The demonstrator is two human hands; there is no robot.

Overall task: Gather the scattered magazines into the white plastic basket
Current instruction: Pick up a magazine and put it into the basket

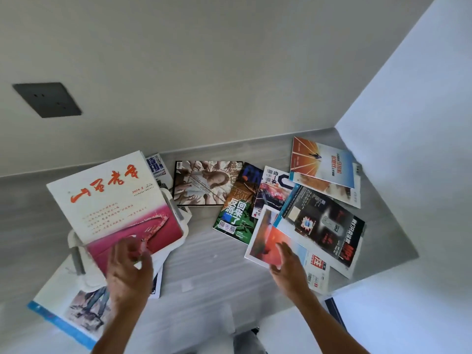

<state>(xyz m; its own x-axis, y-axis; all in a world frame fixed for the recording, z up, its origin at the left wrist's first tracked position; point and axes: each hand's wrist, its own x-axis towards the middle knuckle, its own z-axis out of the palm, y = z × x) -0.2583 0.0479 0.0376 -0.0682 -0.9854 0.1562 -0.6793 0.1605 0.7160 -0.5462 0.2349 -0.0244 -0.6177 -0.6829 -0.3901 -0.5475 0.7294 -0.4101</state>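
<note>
our left hand hovers loose-fingered at the red-and-white magazine lying over the white plastic basket; blur hides any contact. our right hand presses straight fingers on the sunset magazine, beside others scattered on the grey floor.

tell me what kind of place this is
Probably a room corner in a home: a grey wood-look floor meets plain white walls, one with a dark wall socket, magazines scattered about.

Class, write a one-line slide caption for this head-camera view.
Left hand at the red-and-white magazine over the white basket; right hand reaches for scattered magazines.
</note>
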